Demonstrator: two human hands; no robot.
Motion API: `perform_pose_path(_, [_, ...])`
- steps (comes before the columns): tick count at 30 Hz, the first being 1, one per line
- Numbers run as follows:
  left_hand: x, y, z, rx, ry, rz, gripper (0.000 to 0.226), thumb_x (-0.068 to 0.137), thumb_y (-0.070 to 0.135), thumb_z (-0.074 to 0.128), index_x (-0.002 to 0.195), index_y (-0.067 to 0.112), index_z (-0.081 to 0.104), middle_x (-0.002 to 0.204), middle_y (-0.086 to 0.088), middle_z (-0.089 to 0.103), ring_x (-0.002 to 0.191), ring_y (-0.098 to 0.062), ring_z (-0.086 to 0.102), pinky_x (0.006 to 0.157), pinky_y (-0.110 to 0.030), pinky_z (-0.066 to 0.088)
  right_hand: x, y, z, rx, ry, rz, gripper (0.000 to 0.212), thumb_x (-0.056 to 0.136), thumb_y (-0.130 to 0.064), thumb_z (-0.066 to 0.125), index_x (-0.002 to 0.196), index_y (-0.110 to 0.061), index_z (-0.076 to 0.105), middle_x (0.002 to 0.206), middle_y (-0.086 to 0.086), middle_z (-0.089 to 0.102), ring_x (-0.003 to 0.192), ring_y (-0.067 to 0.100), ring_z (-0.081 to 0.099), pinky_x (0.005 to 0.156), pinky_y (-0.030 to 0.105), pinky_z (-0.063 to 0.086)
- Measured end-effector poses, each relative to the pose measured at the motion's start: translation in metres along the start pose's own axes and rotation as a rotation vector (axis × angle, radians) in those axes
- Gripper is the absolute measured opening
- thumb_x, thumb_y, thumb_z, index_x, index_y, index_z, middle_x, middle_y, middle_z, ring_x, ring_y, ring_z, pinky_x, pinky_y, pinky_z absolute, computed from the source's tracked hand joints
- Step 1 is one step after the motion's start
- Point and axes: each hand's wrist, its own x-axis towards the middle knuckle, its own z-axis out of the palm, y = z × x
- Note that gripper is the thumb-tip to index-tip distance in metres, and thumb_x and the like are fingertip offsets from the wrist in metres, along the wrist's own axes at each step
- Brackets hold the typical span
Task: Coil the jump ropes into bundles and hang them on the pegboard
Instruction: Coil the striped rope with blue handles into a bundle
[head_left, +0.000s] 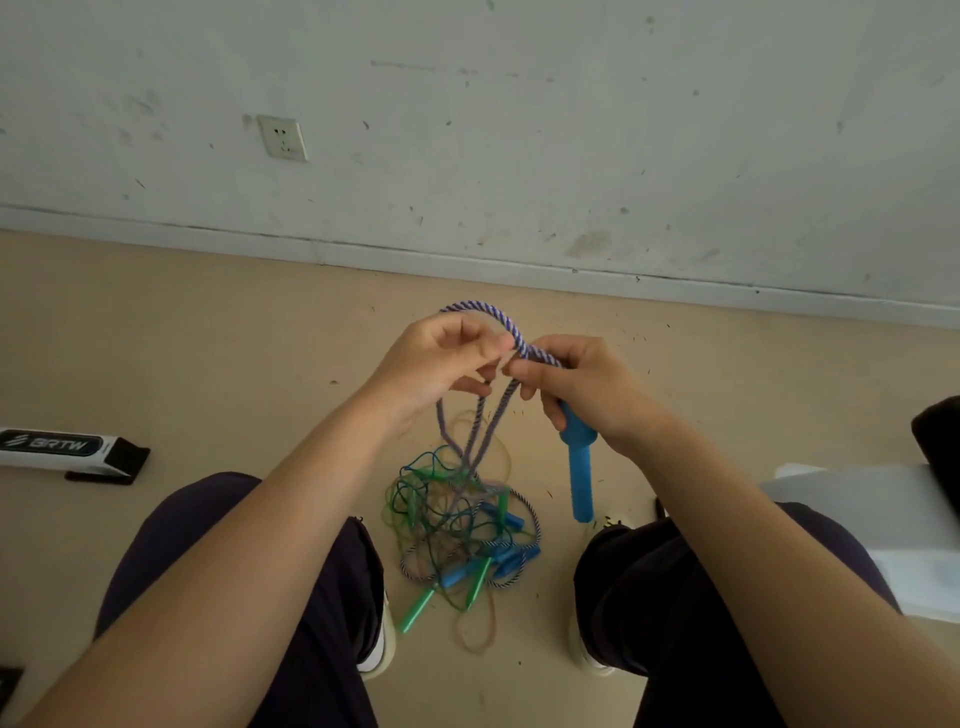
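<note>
- The striped rope (496, 322), twisted blue and white, arches between our two hands above the floor; several strands of it drop from the hands toward the tangle below.
- Our right hand (582, 389) has its grip curled round the rope's blue handle (577, 462), which hangs down from the palm, and its fingers also gather rope strands at the top.
- Our left hand (441, 364) pinches the rope just beside the right hand, thumb and fingertips pressed on the strand, the loop rising over them.
- We judge this to be the first loops of a coil being laid against the handle; only a few turns are gathered, and most of this rope trails down.
- The tangled pile (462, 530) lies on the floor (208, 338) between our feet: thin green cords, more striped rope, blue handles and green handles (415, 609) knotted together, with what look like tan rubber bands mixed in.
- No finished bundle shows anywhere, and no pegboard is in view, so we reckon the task is near its start: this rope to finish coiling, the others to free from the tangle, and all the hanging still to do.
- Farther out, a black and white box (72, 452) lies on the floor to the left, a white sheet (857, 499) sits at the right edge, and a wall socket (283, 137) is set in the scuffed wall beyond.
</note>
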Motion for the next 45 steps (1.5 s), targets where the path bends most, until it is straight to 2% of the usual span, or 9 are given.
perform_pose_path(5, [-0.002,-0.018,0.007,0.428,-0.327,-0.113,0.017,0.088,0.021,0.075,0.104,0.019,0.070,0.104,0.005,0.074,0.100,-0.011,0.070,0.091,-0.028,0.056,0.002,-0.005,-0.011,0.322,0.020,-0.081,0.019,0.098,-0.019,0.055,0.093,-0.003,0.063,0.075,0.003,0.066,0.038,0.012,0.044,0.043,0.023,0.038])
perform_pose_path(9, [-0.001,-0.019,-0.004,0.754,-0.295,-0.104,0.019,0.095,0.032,0.064,0.099,0.016,0.074,0.099,0.003,0.076,0.096,-0.015,0.070,0.091,-0.041,0.055,0.001,-0.010,-0.022,0.544,0.114,-0.127,0.016,0.100,-0.020,0.052,0.097,-0.011,0.064,0.079,0.002,0.067,0.039,0.010,0.043,0.046,0.022,0.038])
perform_pose_path(13, [0.000,-0.007,-0.005,0.385,-0.176,-0.052,0.015,0.092,0.027,0.069,0.089,0.015,0.078,0.085,0.001,0.078,0.078,-0.019,0.073,0.063,-0.026,0.059,-0.001,-0.010,-0.028,0.482,0.149,-0.062,0.020,0.087,-0.032,0.065,0.097,-0.017,0.072,0.090,0.004,0.069,0.040,0.011,0.042,0.047,0.024,0.039])
perform_pose_path(19, [-0.003,0.000,0.012,-0.010,-0.030,0.062,0.023,0.079,0.037,0.074,0.087,0.017,0.080,0.080,-0.009,0.073,0.076,-0.020,0.070,0.069,-0.033,0.061,-0.005,-0.005,-0.005,0.154,-0.073,0.062,0.015,0.078,-0.031,0.075,0.088,-0.020,0.076,0.074,0.003,0.066,0.040,0.013,0.043,0.043,0.021,0.038])
perform_pose_path(26, [-0.001,0.002,0.014,-0.196,0.012,0.045,0.020,0.081,0.035,0.071,0.091,0.021,0.081,0.073,-0.001,0.069,0.073,-0.013,0.066,0.068,-0.024,0.055,-0.002,-0.005,-0.007,0.009,-0.048,0.103,0.014,0.082,-0.025,0.077,0.088,-0.013,0.072,0.074,0.012,0.064,0.043,0.015,0.045,0.048,0.027,0.039])
perform_pose_path(29, [-0.001,0.001,0.013,-0.180,-0.031,0.011,0.023,0.084,0.030,0.068,0.100,0.016,0.077,0.078,-0.001,0.069,0.079,-0.013,0.065,0.072,-0.026,0.054,-0.003,-0.005,-0.005,-0.058,-0.055,0.095,0.018,0.085,-0.026,0.074,0.084,-0.009,0.069,0.076,0.023,0.063,0.043,0.017,0.045,0.051,0.030,0.038])
perform_pose_path(33, [-0.001,0.000,0.009,-0.034,-0.066,-0.077,0.023,0.094,0.016,0.065,0.113,0.004,0.066,0.092,-0.005,0.072,0.091,-0.022,0.070,0.084,-0.039,0.058,-0.003,-0.009,-0.008,0.112,-0.021,0.003,0.010,0.094,-0.016,0.064,0.086,-0.009,0.063,0.076,0.007,0.067,0.040,0.014,0.046,0.045,0.026,0.040])
perform_pose_path(40, [-0.003,-0.008,0.001,0.483,-0.285,-0.161,0.014,0.090,0.017,0.072,0.101,0.024,0.076,0.101,0.006,0.077,0.103,-0.008,0.069,0.098,-0.029,0.051,-0.002,-0.009,-0.015,0.367,0.077,-0.072,0.008,0.098,-0.015,0.055,0.093,-0.010,0.058,0.077,0.004,0.066,0.038,0.011,0.043,0.044,0.024,0.039])
perform_pose_path(45, [-0.002,-0.010,0.003,0.444,-0.259,-0.106,0.016,0.089,0.014,0.073,0.092,0.030,0.077,0.088,0.009,0.077,0.085,-0.004,0.071,0.079,-0.023,0.057,-0.002,-0.009,-0.022,0.528,0.102,-0.068,0.010,0.093,-0.020,0.061,0.088,-0.012,0.062,0.080,0.003,0.068,0.039,0.011,0.041,0.045,0.023,0.038])
